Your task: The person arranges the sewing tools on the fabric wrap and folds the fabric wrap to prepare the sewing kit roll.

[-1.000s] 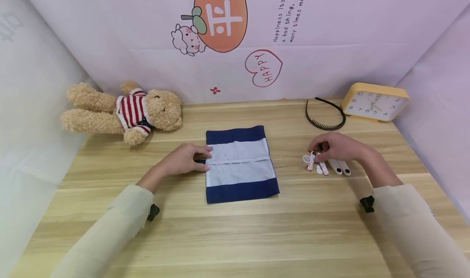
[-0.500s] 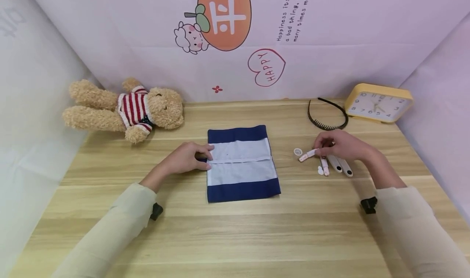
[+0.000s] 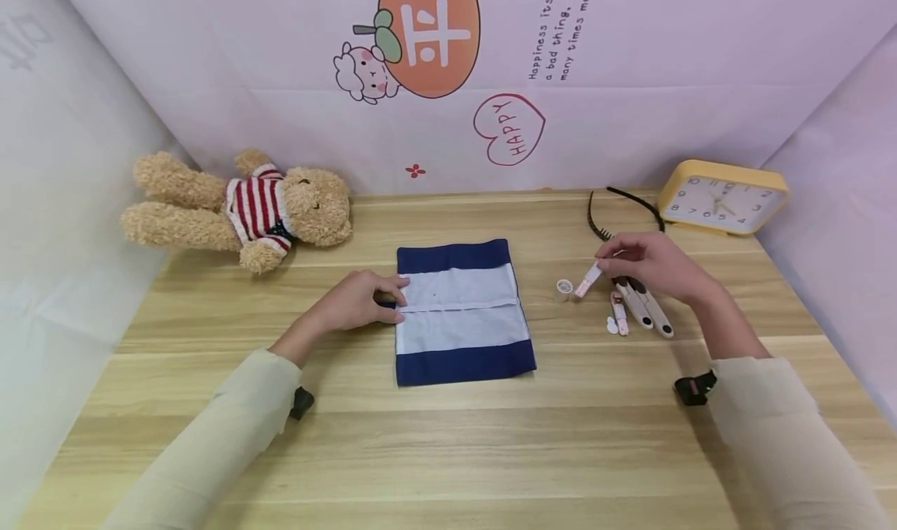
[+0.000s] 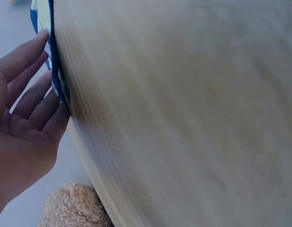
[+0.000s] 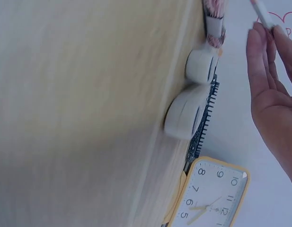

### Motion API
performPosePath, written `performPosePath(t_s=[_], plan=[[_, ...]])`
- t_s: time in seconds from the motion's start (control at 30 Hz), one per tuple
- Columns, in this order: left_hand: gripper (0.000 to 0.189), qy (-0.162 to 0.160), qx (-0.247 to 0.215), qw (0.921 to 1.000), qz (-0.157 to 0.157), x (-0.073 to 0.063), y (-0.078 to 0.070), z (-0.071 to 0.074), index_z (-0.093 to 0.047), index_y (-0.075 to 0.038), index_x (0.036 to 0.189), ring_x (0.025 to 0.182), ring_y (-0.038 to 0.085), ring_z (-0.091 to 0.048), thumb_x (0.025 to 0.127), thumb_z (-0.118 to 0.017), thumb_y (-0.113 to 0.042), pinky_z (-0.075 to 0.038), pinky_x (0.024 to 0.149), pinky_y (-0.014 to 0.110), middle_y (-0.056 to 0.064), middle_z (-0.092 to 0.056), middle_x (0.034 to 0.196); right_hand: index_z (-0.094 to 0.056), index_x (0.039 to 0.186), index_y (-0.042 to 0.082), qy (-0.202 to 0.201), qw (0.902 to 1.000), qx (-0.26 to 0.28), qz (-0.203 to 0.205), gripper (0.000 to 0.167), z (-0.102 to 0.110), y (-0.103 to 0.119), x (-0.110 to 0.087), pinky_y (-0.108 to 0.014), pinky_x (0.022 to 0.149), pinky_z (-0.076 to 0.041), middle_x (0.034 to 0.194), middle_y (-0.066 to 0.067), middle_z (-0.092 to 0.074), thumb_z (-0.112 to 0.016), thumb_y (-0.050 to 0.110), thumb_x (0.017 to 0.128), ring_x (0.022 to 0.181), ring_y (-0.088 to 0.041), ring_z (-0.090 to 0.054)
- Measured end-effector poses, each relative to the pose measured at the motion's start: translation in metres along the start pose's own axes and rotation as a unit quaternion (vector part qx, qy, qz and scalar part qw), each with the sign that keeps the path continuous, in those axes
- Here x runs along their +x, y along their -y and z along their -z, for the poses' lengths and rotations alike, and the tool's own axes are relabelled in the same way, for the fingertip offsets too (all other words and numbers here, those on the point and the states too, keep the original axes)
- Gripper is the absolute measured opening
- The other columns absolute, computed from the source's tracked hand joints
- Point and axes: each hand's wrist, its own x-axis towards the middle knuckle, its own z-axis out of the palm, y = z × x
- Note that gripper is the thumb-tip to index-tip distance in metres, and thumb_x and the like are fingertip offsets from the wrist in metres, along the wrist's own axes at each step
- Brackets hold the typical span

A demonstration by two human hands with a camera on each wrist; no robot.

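Right hand (image 3: 646, 264) pinches pink-and-white piece (image 3: 589, 279), between 2 and 3 o'clock from blue-and-white cloth (image 3: 459, 330); left hand (image 3: 353, 300), fingers apart, touches cloth's 9-o'clock edge. Best: light pinch, clearing round tub (image 3: 564, 287).

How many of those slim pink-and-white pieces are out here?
2. One piece is pinched in the right grip; the other piece lies on the table, just left of the long white items. The hand could hide more.
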Motion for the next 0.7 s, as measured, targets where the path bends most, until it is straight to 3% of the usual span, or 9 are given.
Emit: performPosePath(t_s=[0.2,0.43,0.7], plan=[[0.008,-0.001,-0.004,1.0,0.001,0.0,0.0,0.001,-0.078,-0.009,0.094,0.142,0.029,-0.042,0.087,-0.082,-0.012,-0.036,0.114,0.045,0.011,-0.058,0.143,-0.069,0.117,-0.002,-0.045,0.9969,0.057,-0.031,0.028,-0.004,0.011,0.005,-0.033,0.081,-0.058,0.108,-0.012,-0.07,-0.069,0.02,0.099,0.093,-0.025,-0.071],[0.007,-0.001,-0.003,1.0,0.003,0.001,-0.002,0.001,-0.076,-0.009,0.091,0.142,0.03,-0.042,0.087,-0.082,-0.01,-0.036,0.114,0.046,0.012,-0.058,0.143,-0.063,0.119,-0.008,-0.055,0.9876,0.145,-0.024,0.03,-0.015,0.023,0.014,-0.039,0.086,-0.058,0.105,-0.01,-0.069,-0.067,0.015,0.1,0.094,-0.023,-0.073],[0.005,-0.003,-0.009,0.9999,0.004,0.001,-0.002,0.0,-0.075,-0.009,0.088,0.142,0.03,-0.043,0.087,-0.081,-0.01,-0.038,0.112,0.045,0.013,-0.059,0.141,-0.065,0.118,-0.007,-0.064,0.986,0.152,-0.023,0.03,-0.032,0.032,0.028,-0.043,0.09,-0.056,0.103,-0.011,-0.069,-0.068,0.017,0.099,0.093,-0.024,-0.073]])
